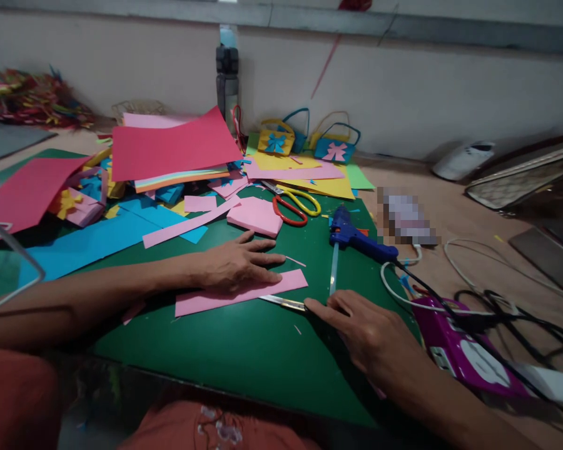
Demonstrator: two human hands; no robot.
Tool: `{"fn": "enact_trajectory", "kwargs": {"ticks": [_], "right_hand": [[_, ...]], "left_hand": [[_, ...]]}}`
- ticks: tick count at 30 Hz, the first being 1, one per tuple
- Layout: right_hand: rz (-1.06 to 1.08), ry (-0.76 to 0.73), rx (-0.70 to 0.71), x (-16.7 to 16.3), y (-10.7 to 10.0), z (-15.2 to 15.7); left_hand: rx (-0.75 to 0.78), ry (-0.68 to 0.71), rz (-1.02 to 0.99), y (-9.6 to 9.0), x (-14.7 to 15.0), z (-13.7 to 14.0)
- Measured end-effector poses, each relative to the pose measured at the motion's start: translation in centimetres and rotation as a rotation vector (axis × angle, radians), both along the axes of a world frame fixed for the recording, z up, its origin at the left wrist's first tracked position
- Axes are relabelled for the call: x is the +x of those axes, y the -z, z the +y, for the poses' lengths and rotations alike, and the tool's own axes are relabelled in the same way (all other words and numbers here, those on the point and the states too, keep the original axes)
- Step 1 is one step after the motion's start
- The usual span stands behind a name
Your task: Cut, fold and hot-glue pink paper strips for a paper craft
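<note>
Head view: pink strip pressed flat, blade set at its near edge

The pink strip (263, 289) was laid flat on the green bench (206, 350), directly before the wearer. Its long axis was aligned mostly left to right, the right end angled slightly away. It was pinned by the left hand (241, 265), whose grip was unclenched, fingers spread. By the right hand's grip (366, 325) a metal-bladed tool (286, 304) was clasped, its tip brought to the strip's near edge; whether it was slipped beneath could not be told. The strip was judged to be cut but neither folded nor glued. Beyond, a pink folded piece (254, 217) was apparently part-built, no handle or bow being seen. To the right a blue glue gun (356, 237) was laid. At the back, a yellow bag (268, 148) and a blue bag (323, 152), both bowed and handled, seemed finished.
</note>
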State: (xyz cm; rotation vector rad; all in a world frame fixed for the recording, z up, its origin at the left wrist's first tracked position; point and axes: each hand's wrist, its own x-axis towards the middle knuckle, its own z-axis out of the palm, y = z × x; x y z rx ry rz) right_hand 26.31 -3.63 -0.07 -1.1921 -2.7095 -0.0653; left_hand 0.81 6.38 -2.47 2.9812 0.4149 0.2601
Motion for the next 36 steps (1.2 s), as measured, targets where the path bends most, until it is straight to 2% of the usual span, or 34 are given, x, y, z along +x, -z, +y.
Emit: {"fn": "enact_trajectory", "kwargs": {"ticks": [27,30,36], "right_hand": [[0.012,-0.123,-0.098,-5.4,-0.1,0.5],[-0.005,-0.119,-0.097,-5.7,-0.1,0.5],[-0.018,-0.113,-0.084,-5.6,0.0,0.5]], "left_hand": [[0.017,0.026,0.019,-0.5,-0.3,0.1],[-0.028,0.023,0.039,-0.6,-0.3,0.4],[-0.249,-0.033,0.015,-1.6,-1.7,1.1]]}}
